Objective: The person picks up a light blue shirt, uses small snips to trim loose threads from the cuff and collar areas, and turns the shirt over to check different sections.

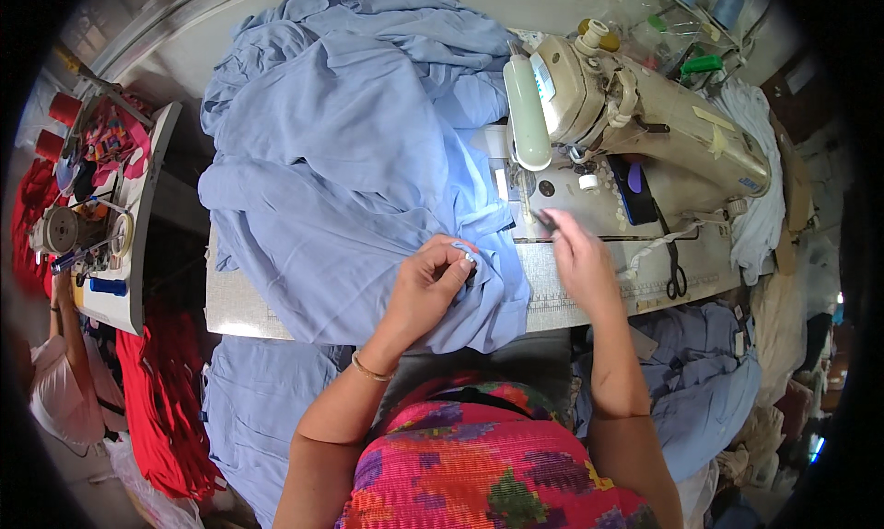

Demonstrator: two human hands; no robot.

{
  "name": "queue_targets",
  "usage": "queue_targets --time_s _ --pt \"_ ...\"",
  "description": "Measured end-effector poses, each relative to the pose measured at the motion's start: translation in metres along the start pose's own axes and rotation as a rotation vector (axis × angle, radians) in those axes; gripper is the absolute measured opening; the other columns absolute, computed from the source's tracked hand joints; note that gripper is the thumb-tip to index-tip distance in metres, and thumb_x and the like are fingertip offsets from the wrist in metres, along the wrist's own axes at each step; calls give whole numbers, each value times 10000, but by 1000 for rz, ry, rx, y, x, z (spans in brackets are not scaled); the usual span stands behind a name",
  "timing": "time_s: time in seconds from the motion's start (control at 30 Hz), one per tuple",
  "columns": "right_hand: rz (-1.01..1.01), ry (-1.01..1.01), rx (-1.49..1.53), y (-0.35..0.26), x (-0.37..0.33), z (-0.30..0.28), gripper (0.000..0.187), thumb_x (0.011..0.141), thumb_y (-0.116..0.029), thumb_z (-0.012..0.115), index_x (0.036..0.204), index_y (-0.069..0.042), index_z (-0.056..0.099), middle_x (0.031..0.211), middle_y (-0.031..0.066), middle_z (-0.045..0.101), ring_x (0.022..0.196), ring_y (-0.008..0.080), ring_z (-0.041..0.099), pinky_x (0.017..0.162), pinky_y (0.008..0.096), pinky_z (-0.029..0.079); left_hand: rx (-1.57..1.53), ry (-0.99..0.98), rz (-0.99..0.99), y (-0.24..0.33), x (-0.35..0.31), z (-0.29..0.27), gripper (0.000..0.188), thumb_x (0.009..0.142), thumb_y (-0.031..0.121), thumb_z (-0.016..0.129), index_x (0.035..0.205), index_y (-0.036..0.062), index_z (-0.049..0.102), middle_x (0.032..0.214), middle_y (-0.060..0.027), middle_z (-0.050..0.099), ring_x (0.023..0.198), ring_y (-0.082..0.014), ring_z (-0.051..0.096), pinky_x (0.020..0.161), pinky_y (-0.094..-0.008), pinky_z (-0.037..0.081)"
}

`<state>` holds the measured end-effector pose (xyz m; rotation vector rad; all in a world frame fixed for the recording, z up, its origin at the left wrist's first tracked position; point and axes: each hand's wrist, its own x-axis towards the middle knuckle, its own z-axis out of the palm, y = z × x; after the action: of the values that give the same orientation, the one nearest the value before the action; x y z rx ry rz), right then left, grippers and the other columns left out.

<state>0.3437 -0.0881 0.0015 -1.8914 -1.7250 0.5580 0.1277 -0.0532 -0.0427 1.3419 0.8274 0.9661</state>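
A large heap of light blue cloth (pixel 331 161) covers the left and middle of the sewing table and hangs over its front edge. My left hand (pixel 431 280) pinches a fold of this cloth near the front edge, thumb against fingers. A tiny whitish bit shows at the fingertips, too small to name. To the right, my right hand (pixel 580 257) is raised beside the cloth, in front of the sewing machine (pixel 645 115). Its fingers are closed on a small dark thing (pixel 545 220), blurred by motion. The two hands are apart.
Black-handled scissors (pixel 677 276) and a dark phone (pixel 637 197) lie right of my right hand. A ruler strip (pixel 599 294) runs along the table front. More blue cloth (pixel 681 382) lies below. Leftward, another person works at a second machine (pixel 69 230) near red cloth (pixel 166 400).
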Motion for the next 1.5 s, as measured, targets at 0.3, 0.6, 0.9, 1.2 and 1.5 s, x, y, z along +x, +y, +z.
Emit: queue_targets --time_s 0.3,0.6,0.9,1.2,1.5 --pt "-331 2 -37 -42 -21 26 279 838 -184 579 1096 -88 532 836 133 604 722 336 593 618 415 469 117 38 48 5 -3 1 95 857 35 554 808 -33 601 967 -56 585 839 -101 500 753 -223 394" --pt "-382 73 -264 -41 -23 29 306 821 -192 598 1112 -121 535 717 91 557 611 293 577 564 404 453 163 80 119 2 -3 3 80 847 27 562 828 -41 599 933 -33 571 641 -57 423 573 -196 361" --pt "-397 91 -288 -40 -23 32 303 822 -184 597 1111 -116 531 709 85 545 605 279 575 564 390 451 186 76 120 2 -2 2 79 844 30 569 822 -37 604 927 -49 586 713 -88 463 641 -217 379" --pt "-381 108 -96 -29 -20 45 281 830 -187 591 1091 -96 537 725 105 574 625 302 580 569 400 451 194 45 53 4 -1 0 87 844 42 573 810 -31 604 913 -57 596 797 -117 506 724 -230 399" --pt "-467 185 -318 -30 -17 54 211 829 -217 594 1001 -104 555 662 60 543 541 246 553 535 346 441 287 116 145 3 0 5 58 821 18 567 813 -36 584 770 -73 527 534 -122 416 493 -255 345"
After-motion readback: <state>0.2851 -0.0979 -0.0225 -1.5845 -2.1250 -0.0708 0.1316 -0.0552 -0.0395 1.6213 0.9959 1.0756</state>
